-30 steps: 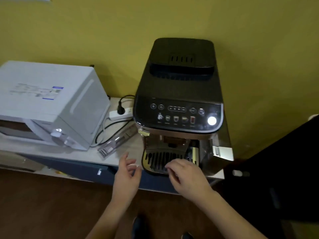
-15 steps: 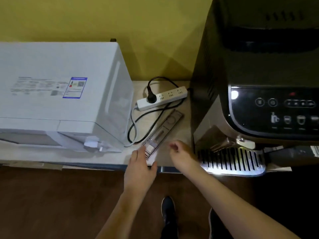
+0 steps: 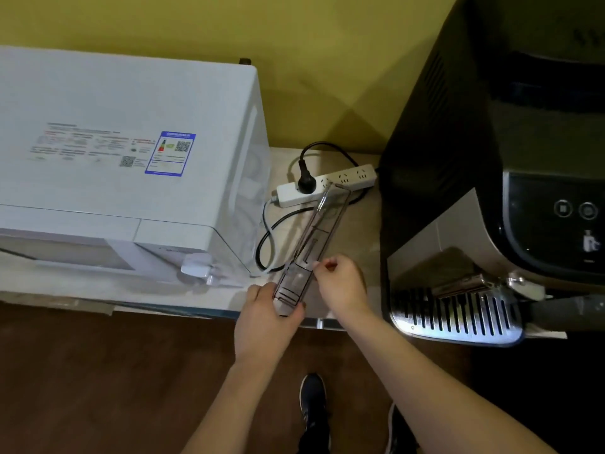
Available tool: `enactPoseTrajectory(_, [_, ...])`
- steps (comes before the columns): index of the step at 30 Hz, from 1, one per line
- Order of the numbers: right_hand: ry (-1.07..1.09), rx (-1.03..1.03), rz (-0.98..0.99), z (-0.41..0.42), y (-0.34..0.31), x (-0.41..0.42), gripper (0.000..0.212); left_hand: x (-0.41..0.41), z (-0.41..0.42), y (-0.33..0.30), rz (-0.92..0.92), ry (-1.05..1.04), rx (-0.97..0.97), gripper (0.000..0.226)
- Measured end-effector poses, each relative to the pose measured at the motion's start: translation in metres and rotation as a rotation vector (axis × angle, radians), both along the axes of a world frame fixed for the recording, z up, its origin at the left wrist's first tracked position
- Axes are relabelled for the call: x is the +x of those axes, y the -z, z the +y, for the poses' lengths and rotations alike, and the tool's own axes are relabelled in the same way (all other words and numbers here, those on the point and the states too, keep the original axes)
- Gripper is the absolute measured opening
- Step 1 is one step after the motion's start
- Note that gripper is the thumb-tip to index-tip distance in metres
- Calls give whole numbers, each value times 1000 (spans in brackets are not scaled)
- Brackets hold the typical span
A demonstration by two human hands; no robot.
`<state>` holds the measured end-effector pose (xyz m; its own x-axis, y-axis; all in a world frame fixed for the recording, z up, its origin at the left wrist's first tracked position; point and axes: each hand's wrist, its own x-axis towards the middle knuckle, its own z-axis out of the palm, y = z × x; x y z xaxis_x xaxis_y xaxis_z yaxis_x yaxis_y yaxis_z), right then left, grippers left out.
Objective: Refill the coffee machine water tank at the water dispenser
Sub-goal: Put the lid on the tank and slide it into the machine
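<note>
A long, narrow, smoke-clear plastic part (image 3: 322, 224) of the coffee machine, the tank or its lid, stretches over the counter between the microwave and the machine. Its far end overlaps the power strip. My left hand (image 3: 265, 319) wraps around its near end at the counter's front edge. My right hand (image 3: 340, 286) pinches its right edge a little farther up with thumb and fingertips. The black and silver coffee machine (image 3: 458, 158) stands at the right, and its slotted metal drip tray (image 3: 458, 316) juts forward. No water dispenser is in view.
A white microwave (image 3: 114, 142) fills the left of the beige counter (image 3: 363, 231). A white power strip (image 3: 347, 178) with a black plug and looping cables lies at the back by the yellow wall. Brown floor and my dark shoe (image 3: 312, 398) are below.
The view swung left from the machine's front and closed in on the gap beside it. Both hands moved onto the clear plastic part and took hold of it.
</note>
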<state>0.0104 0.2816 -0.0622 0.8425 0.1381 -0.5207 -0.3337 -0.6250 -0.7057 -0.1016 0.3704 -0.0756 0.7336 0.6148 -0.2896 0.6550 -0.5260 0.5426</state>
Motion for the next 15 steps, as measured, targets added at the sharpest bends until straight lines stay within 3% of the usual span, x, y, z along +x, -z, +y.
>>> enactPoseTrajectory(6, [-122,144,-401,-13,-110,-18,9,6,-7,-65,-314,-40,-48,70])
enactPoseTrajectory(10, [-143,214,-614,-44,-184,-15,16,28,-28,-128,-516,19,57,70])
enactPoseTrajectory(15, [-87,300,-842,-112,-257,-13,7,53,-79,-196,-717,121,187,64])
